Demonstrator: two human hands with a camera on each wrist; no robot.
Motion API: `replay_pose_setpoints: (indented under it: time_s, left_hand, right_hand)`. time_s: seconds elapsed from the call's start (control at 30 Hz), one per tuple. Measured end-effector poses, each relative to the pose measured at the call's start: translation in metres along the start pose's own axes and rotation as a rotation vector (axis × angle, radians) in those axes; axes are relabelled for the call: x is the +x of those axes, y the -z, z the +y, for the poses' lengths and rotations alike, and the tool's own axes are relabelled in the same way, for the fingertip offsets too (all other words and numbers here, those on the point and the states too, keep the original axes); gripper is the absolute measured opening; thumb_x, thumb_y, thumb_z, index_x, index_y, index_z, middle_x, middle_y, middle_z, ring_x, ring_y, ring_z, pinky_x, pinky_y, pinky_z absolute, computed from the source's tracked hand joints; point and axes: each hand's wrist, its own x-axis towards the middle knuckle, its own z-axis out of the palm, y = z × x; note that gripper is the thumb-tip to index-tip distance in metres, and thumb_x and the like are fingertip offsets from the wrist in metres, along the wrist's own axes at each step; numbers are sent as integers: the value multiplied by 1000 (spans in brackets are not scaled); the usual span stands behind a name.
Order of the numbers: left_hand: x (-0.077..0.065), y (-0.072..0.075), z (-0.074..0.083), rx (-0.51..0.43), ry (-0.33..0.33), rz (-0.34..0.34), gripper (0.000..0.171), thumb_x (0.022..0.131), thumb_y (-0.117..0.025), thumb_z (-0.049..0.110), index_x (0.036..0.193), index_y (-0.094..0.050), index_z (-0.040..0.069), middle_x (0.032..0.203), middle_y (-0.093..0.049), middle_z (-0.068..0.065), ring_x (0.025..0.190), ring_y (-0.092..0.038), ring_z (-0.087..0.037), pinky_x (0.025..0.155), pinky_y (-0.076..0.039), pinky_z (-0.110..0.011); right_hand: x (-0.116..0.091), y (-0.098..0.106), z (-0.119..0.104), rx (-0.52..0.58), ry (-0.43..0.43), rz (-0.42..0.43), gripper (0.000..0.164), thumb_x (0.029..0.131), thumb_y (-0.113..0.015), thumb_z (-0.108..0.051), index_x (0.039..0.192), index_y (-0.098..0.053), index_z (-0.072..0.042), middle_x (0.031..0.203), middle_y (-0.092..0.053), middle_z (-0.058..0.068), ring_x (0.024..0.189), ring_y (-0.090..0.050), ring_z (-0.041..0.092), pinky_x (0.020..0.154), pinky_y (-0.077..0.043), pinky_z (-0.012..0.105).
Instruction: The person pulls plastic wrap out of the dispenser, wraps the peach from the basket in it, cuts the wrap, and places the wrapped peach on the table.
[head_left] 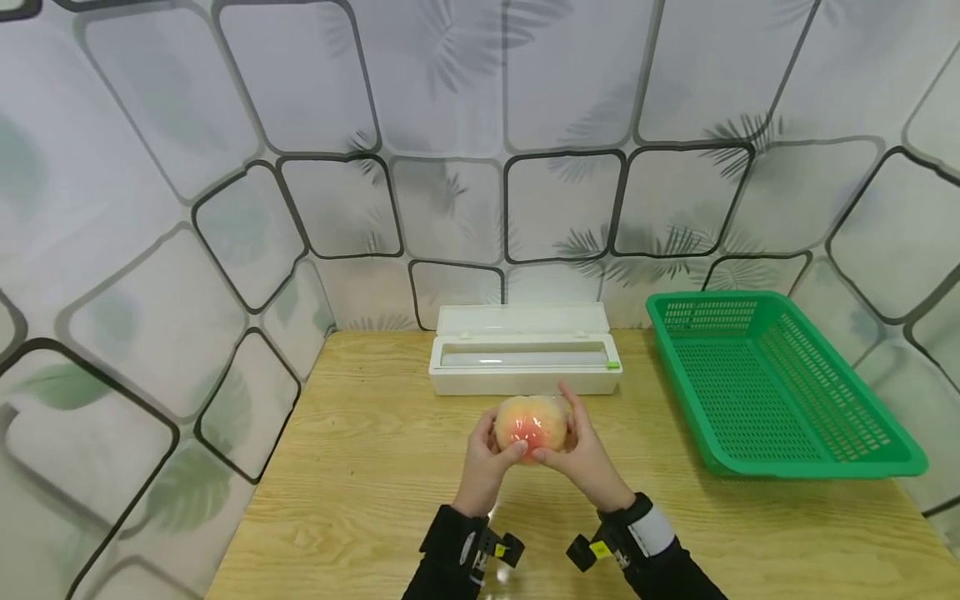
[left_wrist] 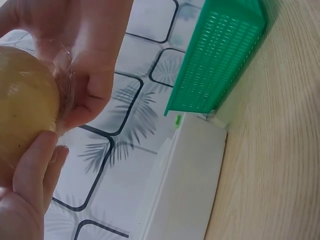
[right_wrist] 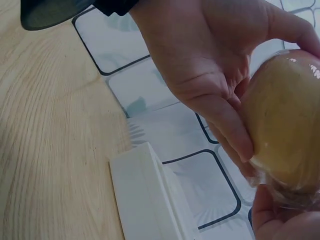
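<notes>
A yellow and red peach (head_left: 531, 423), wrapped in shiny clear film, is held up over the table between both hands. My left hand (head_left: 484, 465) grips its left side, thumb on the near face and fingers round the side. On the other side my right hand (head_left: 588, 467) holds it with the thumb low on the front, one finger pointing up past the fruit. Crumpled cling film (left_wrist: 65, 82) gathers at the peach's side, by the right hand's fingers, in the left wrist view. In the right wrist view, bunched film (right_wrist: 287, 196) shows at the peach's underside.
Behind the hands stands a white cling film dispenser (head_left: 525, 383), its lid raised and a roll inside, with a green slider at its right end. A green plastic basket (head_left: 712, 450) sits at the right of the wooden table (head_left: 337, 500). A patterned curtain (head_left: 450, 208) surrounds the table.
</notes>
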Motion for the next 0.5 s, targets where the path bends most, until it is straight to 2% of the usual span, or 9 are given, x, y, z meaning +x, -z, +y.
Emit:
replay_pose_setpoints:
  time_s: [0.2, 0.3, 0.4, 0.5]
  left_hand:
    - [0, 0, -4, -30, 33, -48, 57, 76, -65, 9, 121, -32, -6, 107, -51, -11, 95, -53, -18, 78, -46, -29]
    - [1, -2, -5, -21, 50, -52, 56, 77, -64, 9, 120, -30, -3, 109, -50, -12, 96, -52, -19, 79, -46, -30]
    - [3, -3, -5, -4, 55, 1, 55, 78, -64, 8, 120, -29, 0, 112, -48, -14, 99, -51, -20, 80, -45, -31]
    - [5, -5, -5, 6, 49, 80, 57, 77, -66, 6, 119, -28, 0, 113, -48, -16, 100, -51, -22, 80, -45, -33]
  right_hand:
    - [1, 5, 3, 30, 34, -32, 88, 75, -67, -2, 138, -7, -16, 119, -40, 25, 104, -46, 31, 80, -45, 34]
    - [1, 5, 5, -7, 44, -21, 80, 77, -65, -4, 136, -11, -11, 123, -38, 24, 108, -42, 31, 84, -42, 38]
    - [3, 3, 9, -179, 123, 65, 71, 79, -64, -8, 133, -18, -3, 126, -36, 22, 112, -36, 30, 90, -34, 43]
    - [4, 3, 14, -432, 301, 169, 68, 79, -66, -13, 131, -25, 3, 129, -33, 21, 116, -32, 32, 91, -29, 52]
